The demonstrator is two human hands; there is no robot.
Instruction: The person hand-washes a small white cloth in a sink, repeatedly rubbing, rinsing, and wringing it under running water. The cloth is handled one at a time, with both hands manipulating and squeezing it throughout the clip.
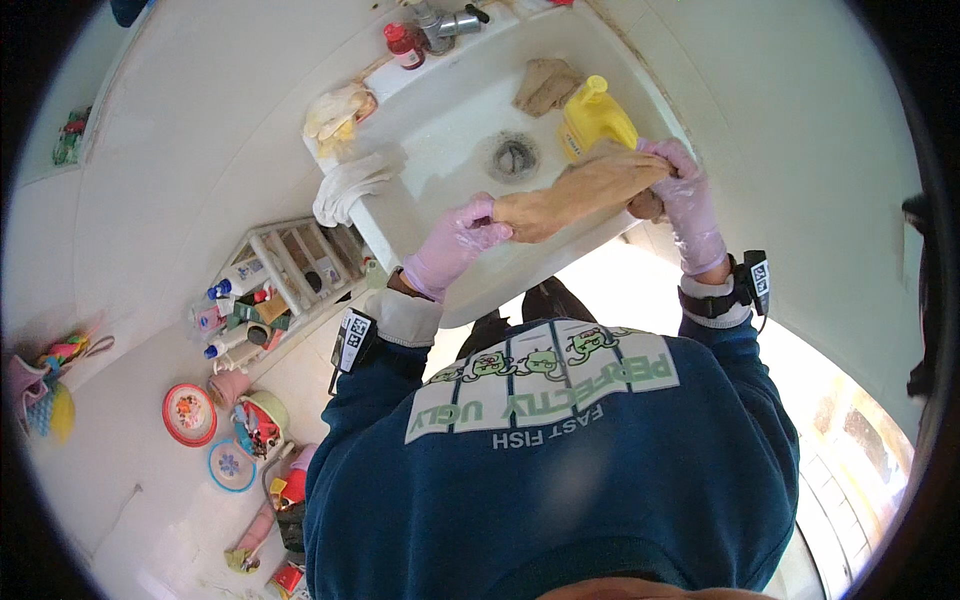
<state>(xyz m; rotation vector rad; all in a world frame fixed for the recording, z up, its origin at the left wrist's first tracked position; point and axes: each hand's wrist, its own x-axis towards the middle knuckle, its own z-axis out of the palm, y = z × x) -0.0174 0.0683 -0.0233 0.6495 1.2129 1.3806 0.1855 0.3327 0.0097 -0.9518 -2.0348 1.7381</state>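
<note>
A tan cloth [577,193] is stretched over the near part of a white sink [427,127]. My left hand [461,241], in a pink glove, pinches its left end. At the other end my right hand [684,180], gloved the same way, grips the bunched fabric, part of which hangs below the fingers. Just behind the cloth stands a yellow plastic jug [596,116], its lower part partly hidden. Another folded brown cloth [546,87] lies against the sink's far side. The round drain [514,157] shows in the sink's bottom.
White gloves [351,184] drape over the sink's left rim, near a pale yellow-stained cloth [335,116]. A red bottle [405,46] stands beside the metal faucet [450,26]. To the left, a rack [281,262] holds several bottles. Basins [189,415] are beyond it.
</note>
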